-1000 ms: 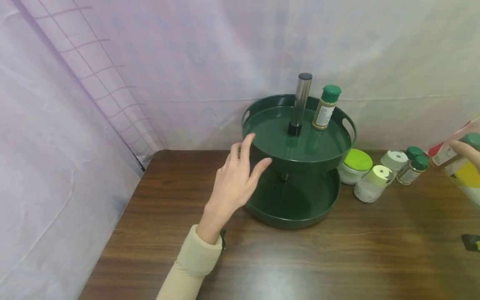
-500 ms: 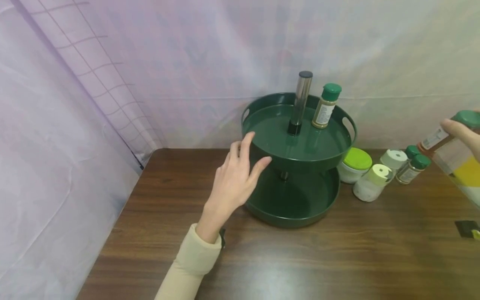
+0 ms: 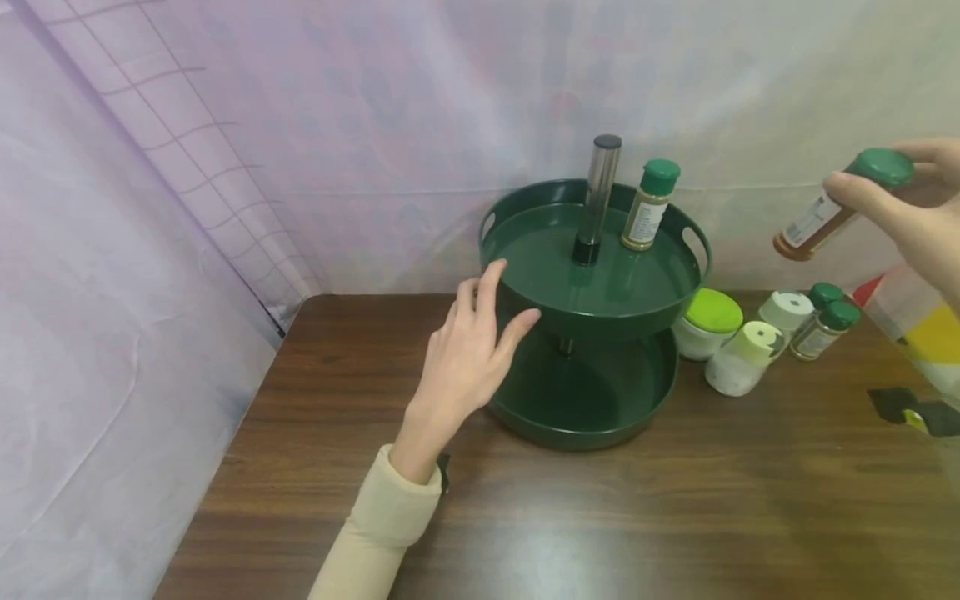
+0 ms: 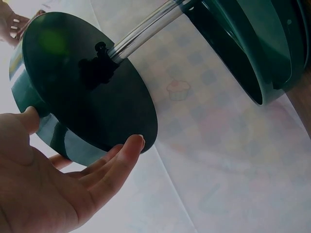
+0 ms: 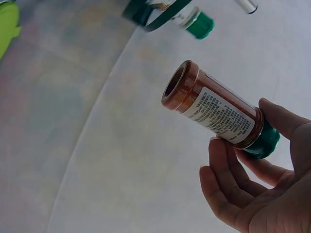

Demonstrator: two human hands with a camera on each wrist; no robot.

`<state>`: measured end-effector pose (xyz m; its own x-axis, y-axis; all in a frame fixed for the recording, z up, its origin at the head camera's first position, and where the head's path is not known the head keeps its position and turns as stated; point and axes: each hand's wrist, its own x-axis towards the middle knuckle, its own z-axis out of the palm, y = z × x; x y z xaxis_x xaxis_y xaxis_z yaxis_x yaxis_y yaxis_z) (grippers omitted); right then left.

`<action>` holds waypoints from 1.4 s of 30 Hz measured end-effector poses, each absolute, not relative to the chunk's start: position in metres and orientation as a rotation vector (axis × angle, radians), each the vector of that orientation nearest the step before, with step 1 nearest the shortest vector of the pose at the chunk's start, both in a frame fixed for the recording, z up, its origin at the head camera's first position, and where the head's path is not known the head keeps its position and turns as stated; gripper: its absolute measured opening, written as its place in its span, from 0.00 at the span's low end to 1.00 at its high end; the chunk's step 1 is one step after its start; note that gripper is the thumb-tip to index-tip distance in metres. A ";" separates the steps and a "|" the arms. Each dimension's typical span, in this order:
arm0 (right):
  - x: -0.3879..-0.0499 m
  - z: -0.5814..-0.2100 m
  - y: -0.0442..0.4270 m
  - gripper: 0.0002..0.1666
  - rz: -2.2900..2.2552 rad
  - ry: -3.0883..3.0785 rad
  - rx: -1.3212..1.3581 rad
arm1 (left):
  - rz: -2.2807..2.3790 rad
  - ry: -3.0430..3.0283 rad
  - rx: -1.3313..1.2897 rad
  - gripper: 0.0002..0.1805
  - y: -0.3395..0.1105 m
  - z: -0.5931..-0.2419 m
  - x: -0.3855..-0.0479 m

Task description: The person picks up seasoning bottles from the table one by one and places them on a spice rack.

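My right hand (image 3: 926, 212) pinches a spice bottle (image 3: 813, 225) near its green cap, in the air to the right of the green two-tier tray stand (image 3: 592, 312). Reddish-brown powder and a white printed label show on this bottle (image 5: 214, 109) in the right wrist view; it is tilted. My left hand (image 3: 461, 358) rests against the left outer side of the upper tier, thumb and fingers spread. In the left wrist view, the thumb and fingers (image 4: 116, 170) touch the tier's outside. Another green-capped spice bottle (image 3: 647, 208) stands upright on the upper tier, right of the metal post (image 3: 600, 187).
Right of the stand are a lime-lidded jar (image 3: 708, 321), a shaker with a pale yellow top (image 3: 746, 358), a white-topped shaker (image 3: 786, 310) and two green-capped bottles (image 3: 821, 333). A yellow and red package (image 3: 937, 333) lies at the wooden table's (image 3: 600, 517) right. White cloth (image 3: 412, 125) hangs behind.
My right hand has come into view from the right edge, lifting the spice bottle up and leftward toward the stand. The left hand stays at the upper tier.
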<state>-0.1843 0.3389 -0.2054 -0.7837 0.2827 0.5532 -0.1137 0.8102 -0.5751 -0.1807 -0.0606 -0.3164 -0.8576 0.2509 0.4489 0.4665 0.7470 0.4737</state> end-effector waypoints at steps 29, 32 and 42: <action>-0.202 -0.201 0.244 0.32 0.854 -2.461 0.174 | -0.832 -2.602 -0.543 0.38 -0.067 -0.318 -0.173; -0.204 -0.207 0.242 0.32 0.872 -2.494 0.176 | -0.831 -2.598 -0.544 0.38 -0.066 -0.318 -0.173; -0.209 -0.219 0.242 0.35 0.841 -2.571 0.145 | -0.824 -2.587 -0.567 0.39 -0.063 -0.317 -0.173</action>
<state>-0.2093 0.2425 -0.2192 -0.9022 0.0332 0.4301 -0.2274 0.8107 -0.5395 -0.1726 -0.0631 -0.3173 -0.8523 0.2617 0.4529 0.4754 0.7488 0.4619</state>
